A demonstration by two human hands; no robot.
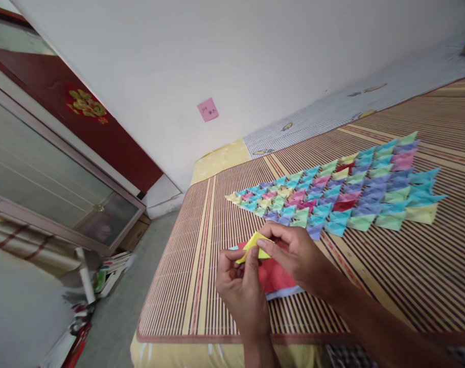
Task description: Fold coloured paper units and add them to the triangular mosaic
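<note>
Between my two hands is a small piece of folded yellow paper (254, 244). My left hand (242, 286) pinches its lower left side, with the thumb pressed on the front. Fingers and thumb of my right hand (294, 250) grip its right side. Just below the hands, a red paper sheet (276, 278) lies on the mat, partly covered by them, with pale blue edges showing under it. Beyond the hands many folded paper pieces (332, 189) in blue, green, pink, purple, red and yellow stand in rows that narrow to a point at the left.
A striped bamboo mat (179, 286) covers the bed, its left edge dropping to the grey floor (113, 306). A pink note (208, 109) is stuck on the white wall (148, 61). At left stand a glass-paned door (64, 153) and piled odds and ends (90, 286).
</note>
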